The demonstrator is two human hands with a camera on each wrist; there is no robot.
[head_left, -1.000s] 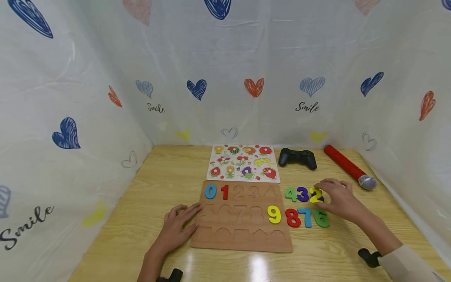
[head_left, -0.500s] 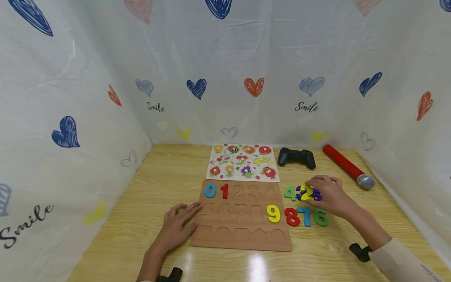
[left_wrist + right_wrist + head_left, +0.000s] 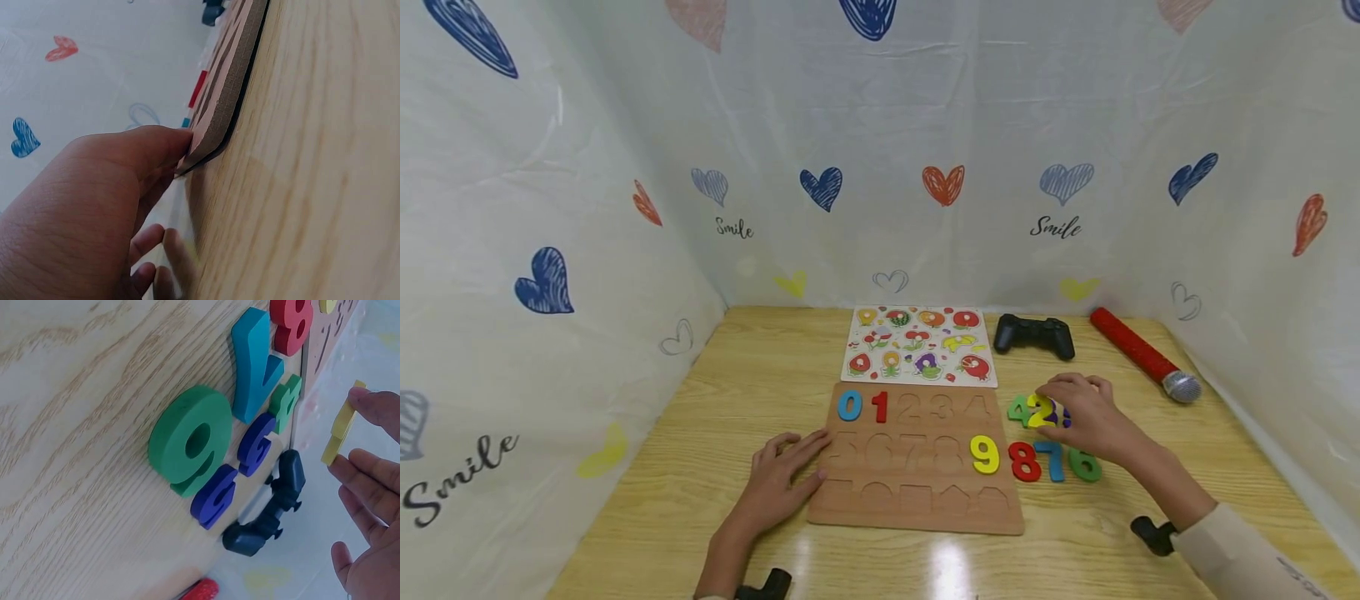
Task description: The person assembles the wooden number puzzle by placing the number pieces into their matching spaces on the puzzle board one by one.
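Observation:
My right hand (image 3: pixel 1093 418) pinches a yellow number 2 piece (image 3: pixel 1041 411) between thumb and fingers. The right wrist view shows that yellow piece (image 3: pixel 342 425) edge-on, held up off the table. In the head view it overlaps the purple 3, close to the green 4 (image 3: pixel 1018 410). My left hand (image 3: pixel 777 483) lies at the left edge of a brown wooden number board (image 3: pixel 917 521), fingers extended and touching it. A blue 0 (image 3: pixel 850 406) and a red 1 (image 3: pixel 880 407) sit in the board's top row. A yellow 9 (image 3: pixel 985 454) lies over its right side.
A red 8 (image 3: pixel 1025 462), blue 7 (image 3: pixel 1052 461) and green 6 (image 3: pixel 1084 465) lie right of the board. A purple 5 (image 3: pixel 214 496) is beside the purple 3 (image 3: pixel 256 445). Behind are a fruit puzzle (image 3: pixel 920 346), a black game controller (image 3: pixel 1034 336) and a red microphone (image 3: pixel 1142 353).
My right hand has carried the yellow 2 leftward from over the purple 5, across the purple 3 toward the green 4. The left hand stays at the board's edge.

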